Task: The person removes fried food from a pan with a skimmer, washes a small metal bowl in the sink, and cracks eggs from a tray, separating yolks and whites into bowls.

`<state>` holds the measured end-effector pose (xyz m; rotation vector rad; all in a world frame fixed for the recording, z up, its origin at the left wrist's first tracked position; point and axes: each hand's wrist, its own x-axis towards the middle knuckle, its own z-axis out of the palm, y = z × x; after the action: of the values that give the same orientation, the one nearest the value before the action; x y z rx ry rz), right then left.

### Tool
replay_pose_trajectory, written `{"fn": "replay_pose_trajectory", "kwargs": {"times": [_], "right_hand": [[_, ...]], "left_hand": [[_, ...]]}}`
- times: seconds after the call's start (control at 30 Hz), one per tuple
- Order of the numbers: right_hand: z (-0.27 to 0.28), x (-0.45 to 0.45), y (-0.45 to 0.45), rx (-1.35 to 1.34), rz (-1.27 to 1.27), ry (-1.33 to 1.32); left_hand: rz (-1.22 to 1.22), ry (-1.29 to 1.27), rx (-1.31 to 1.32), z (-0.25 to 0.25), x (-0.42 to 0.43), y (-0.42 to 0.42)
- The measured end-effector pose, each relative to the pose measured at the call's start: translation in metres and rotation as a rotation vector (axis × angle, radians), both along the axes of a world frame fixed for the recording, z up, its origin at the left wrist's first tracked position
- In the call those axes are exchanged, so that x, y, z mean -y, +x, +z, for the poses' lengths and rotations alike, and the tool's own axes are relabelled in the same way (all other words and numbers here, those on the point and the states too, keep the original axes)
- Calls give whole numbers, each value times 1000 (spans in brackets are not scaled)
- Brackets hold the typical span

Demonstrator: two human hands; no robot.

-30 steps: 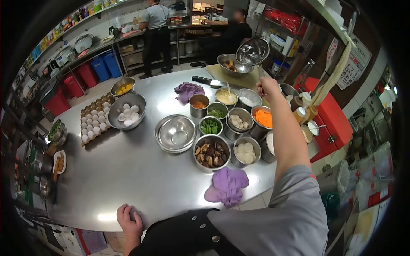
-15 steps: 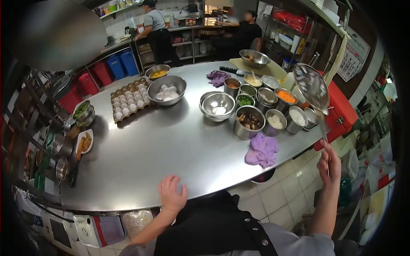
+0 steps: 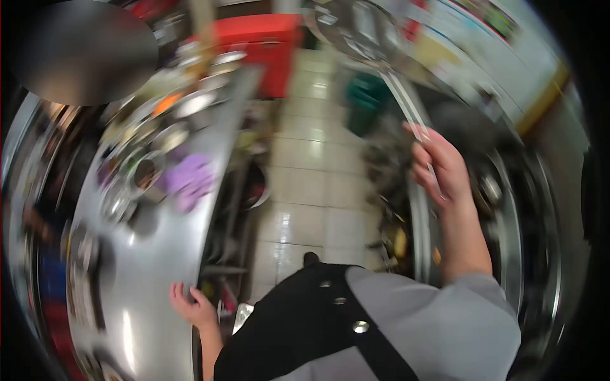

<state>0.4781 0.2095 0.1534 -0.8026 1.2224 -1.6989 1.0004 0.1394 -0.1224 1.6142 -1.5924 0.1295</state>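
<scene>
My right hand (image 3: pixel 445 165) is raised over the floor-side counter, its fingers closed around the handle of a large round metal strainer (image 3: pixel 365 32). The strainer's wide head points away from me at the top of the view, blurred by motion. Low on the left, my left hand (image 3: pixel 194 309) is open with nothing in it, at the edge of the steel table (image 3: pixel 152 273). Whether it touches the table I cannot tell. Further along that table lies a crumpled purple cloth (image 3: pixel 190 181), beside a metal container (image 3: pixel 145 176) with dark food.
Several metal containers crowd the table's far end, one with orange food (image 3: pixel 166 103). Past them stands a red box (image 3: pixel 257 47). A tiled floor aisle (image 3: pixel 298 184) runs ahead, with a green bin (image 3: pixel 366 101) on its right. Steel equipment (image 3: pixel 508 222) lines my right side.
My view has swung right, from the table to the aisle. The strainer, still in my right hand, is now over the right side of the aisle. My left hand stays open near the table edge.
</scene>
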Motion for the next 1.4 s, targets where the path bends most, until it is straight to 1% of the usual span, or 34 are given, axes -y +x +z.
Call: {"fn": "replay_pose_trajectory", "kwargs": {"times": [0.1, 0.17, 0.2, 0.23, 0.33, 0.4, 0.47, 0.5, 0.57, 0.63, 0.67, 0.73, 0.77, 0.8, 0.83, 0.9, 0.93, 0.97, 1.0, 1.03, 1.07, 1.1, 1.13, 1.2, 1.27, 1.3, 1.33, 1.37, 1.4], "right_hand": [[11, -86, -30, 36, -202, -63], [8, -146, -52, 6, -305, -119], [9, -173, -57, 0, -402, -129], [9, -200, -60, -18, -505, -136], [6, -277, -62, -91, -839, -152], [1, -316, -64, -145, -1041, -186], [-8, -358, -69, -193, -1189, -237], [-12, -379, -74, -203, -1282, -221], [-18, -418, -78, -210, -1457, -159], [-21, -452, -77, -182, -1588, -63], [-21, -470, -75, -171, -1646, -3], [-20, -520, -70, -152, -1677, 34], [-21, -552, -66, -115, -1693, 83], [-22, -581, -63, -81, -1705, 131], [-22, -600, -59, -102, -1778, 224], [-33, -636, -53, -180, -1885, 372], [-50, -660, -56, -236, -1912, 426], [-69, -695, -58, -278, -1832, 544], [-90, -730, -64, -217, -1790, 595], [-107, -759, -66, -150, -1742, 644], [-113, -768, -64, -89, -1725, 667], [-118, -771, -67, -19, -1813, 611], [-125, -786, -63, -42, -1723, 828], [-110, -794, -59, 56, -1451, 986], [-122, -839, -69, -526, -1445, 1604], [-125, -852, -87, -857, -1382, 1882], [-82, -807, -96, -774, -1438, 1830], [-63, -802, -115, -873, -1417, 1641], [-43, -797, -132, -951, -1374, 1454]], "left_hand": [[-444, 82, -30, -8, 17, -78], [-659, 324, -221, -19, 22, -125], [-760, 463, -301, -28, 23, -146], [-810, 510, -115, -45, 34, -154], [-861, 841, 164, -32, 38, -196], [-912, 927, 220, -35, 38, -219], [-961, 985, 244, -57, 44, -232], [-990, 1003, 257, -82, 54, -238], [-1096, 785, 262, -166, 73, -229], [-1173, 851, 456, -151, 70, -257], [-1203, 882, 551, -128, 59, -278], [-1196, 1048, 296, -89, 29, -299], [-1200, 1081, 203, -105, 33, -304], [-1211, 1063, 206, -107, 33, -310], [-1222, 1044, 209, -109, 34, -315], [-1238, 918, 399, -102, 28, -322], [-1243, 922, 387, -115, 32, -321], [-1316, 711, 474, -121, 31, -319], [-1271, 769, 526, -91, 11, -327], [-1243, 805, 508, -82, 1, -329], [-1191, 888, 545, -41, -20, -342], [-1167, 942, 621, -26, -25, -349], [-1134, 967, 604, -28, -27, -353], [-1100, 1011, 592, -35, -24, -359], [-1103, 1015, 601, -34, -27, -364], [-1107, 1012, 611, -35, -28, -366], [-1097, 1013, 614, -34, -29, -366], [-1122, 1045, 604, -27, -28, -369], [-1128, 1016, 593, -37, -20, -364]]}}
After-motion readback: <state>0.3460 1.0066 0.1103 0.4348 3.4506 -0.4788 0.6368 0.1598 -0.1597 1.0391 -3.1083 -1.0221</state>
